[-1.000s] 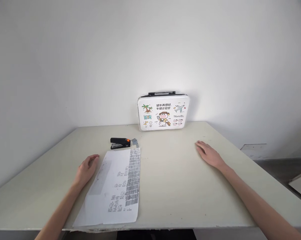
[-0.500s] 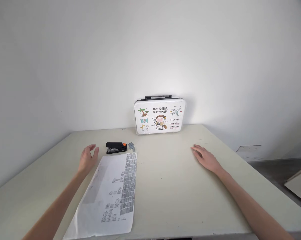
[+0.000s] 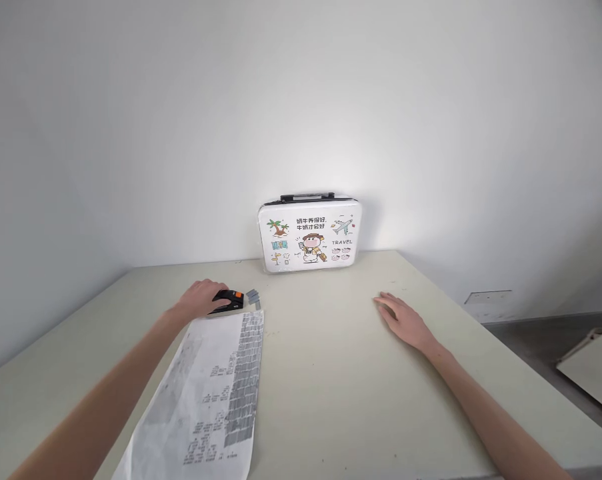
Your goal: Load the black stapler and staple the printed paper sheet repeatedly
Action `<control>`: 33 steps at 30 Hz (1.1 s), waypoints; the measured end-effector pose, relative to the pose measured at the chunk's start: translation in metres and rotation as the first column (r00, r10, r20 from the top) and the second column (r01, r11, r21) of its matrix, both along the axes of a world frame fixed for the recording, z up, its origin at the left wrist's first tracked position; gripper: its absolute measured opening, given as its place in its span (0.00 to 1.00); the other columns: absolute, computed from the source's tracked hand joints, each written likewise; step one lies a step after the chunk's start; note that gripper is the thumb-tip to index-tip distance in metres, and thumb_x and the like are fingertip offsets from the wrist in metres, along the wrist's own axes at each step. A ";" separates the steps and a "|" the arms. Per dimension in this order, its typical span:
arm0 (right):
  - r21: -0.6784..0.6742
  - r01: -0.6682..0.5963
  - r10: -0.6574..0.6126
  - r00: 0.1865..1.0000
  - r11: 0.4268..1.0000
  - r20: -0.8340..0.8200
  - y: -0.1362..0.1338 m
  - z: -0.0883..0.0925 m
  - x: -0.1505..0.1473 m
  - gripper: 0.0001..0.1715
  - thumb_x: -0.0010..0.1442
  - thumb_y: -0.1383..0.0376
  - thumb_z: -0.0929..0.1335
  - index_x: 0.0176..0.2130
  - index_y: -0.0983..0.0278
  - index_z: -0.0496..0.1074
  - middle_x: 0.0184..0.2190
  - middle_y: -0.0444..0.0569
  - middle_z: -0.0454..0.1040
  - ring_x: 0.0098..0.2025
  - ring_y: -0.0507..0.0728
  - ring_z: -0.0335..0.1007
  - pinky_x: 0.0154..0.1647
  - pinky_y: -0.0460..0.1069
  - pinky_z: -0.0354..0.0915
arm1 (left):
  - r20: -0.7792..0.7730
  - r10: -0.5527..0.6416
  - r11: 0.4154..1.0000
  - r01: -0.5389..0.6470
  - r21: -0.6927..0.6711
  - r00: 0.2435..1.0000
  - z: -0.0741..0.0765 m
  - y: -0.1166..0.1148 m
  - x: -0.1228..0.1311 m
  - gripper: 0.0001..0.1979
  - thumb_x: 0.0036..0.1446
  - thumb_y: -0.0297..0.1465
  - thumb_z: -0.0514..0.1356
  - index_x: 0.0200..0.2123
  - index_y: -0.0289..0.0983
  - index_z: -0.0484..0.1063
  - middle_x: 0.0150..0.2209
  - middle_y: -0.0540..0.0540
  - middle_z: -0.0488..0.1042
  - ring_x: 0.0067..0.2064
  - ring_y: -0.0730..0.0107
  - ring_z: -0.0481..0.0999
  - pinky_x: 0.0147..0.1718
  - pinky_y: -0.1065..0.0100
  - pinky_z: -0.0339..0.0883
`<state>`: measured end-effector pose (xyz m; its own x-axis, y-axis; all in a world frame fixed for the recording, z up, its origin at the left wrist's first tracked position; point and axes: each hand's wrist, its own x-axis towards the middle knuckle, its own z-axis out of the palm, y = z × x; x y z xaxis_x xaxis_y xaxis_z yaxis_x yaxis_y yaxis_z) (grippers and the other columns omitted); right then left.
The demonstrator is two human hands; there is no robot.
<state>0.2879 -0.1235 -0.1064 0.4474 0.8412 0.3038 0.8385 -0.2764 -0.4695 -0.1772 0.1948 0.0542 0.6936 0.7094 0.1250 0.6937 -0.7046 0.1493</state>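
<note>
My left hand (image 3: 202, 300) is closed around the near-left end of a black stapler (image 3: 235, 300) with an orange patch, which lies on the table. The fingers hide much of its body. Just right of the stapler lie several grey strips of staples (image 3: 253, 296). Below it, a printed paper sheet (image 3: 181, 393) stretches toward the table's front edge, with a dense grey-striped band down its right side. My right hand (image 3: 403, 321) rests on the bare tabletop at the right, fingers extended and slightly apart, holding nothing.
A white case (image 3: 311, 235) with cartoon travel pictures and a black handle stands upright against the wall at the table's back. The pale table (image 3: 325, 400) ends at the right, where a wall plate (image 3: 488, 297) and a white panel (image 3: 593, 373) show.
My left hand has moved right from beside the stapler and closed on it. My right hand stays resting on the table. The whole view has shifted slightly.
</note>
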 end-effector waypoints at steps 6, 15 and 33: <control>0.002 0.002 -0.002 1.000 1.000 -0.008 0.000 0.002 -0.001 0.26 0.73 0.54 0.58 0.61 0.51 0.74 0.70 0.45 0.67 0.74 0.63 0.58 0.72 0.63 0.59 | -0.051 0.054 0.998 -0.056 -0.020 0.997 -0.003 -0.001 -0.008 0.23 0.50 0.55 0.61 0.40 0.45 0.78 0.40 0.42 0.83 0.41 0.46 0.81 0.41 0.58 0.69; 0.001 -0.003 0.003 1.000 1.000 -0.014 0.000 0.007 -0.004 0.27 0.72 0.54 0.57 0.60 0.54 0.74 0.70 0.48 0.67 0.74 0.63 0.58 0.72 0.62 0.59 | 0.014 0.156 0.972 -0.156 0.175 0.988 0.015 -0.020 -0.007 0.23 0.63 0.49 0.53 0.51 0.42 0.76 0.47 0.37 0.81 0.47 0.41 0.80 0.44 0.53 0.69; 0.068 -0.005 0.021 0.973 0.998 -0.230 -0.010 0.025 -0.020 0.24 0.71 0.51 0.61 0.55 0.55 0.78 0.69 0.50 0.68 0.74 0.67 0.56 0.72 0.64 0.56 | -0.037 -0.400 0.916 0.400 0.009 0.916 0.005 -0.218 0.137 0.10 0.65 0.40 0.64 0.46 0.41 0.75 0.43 0.48 0.84 0.41 0.57 0.83 0.34 0.63 0.68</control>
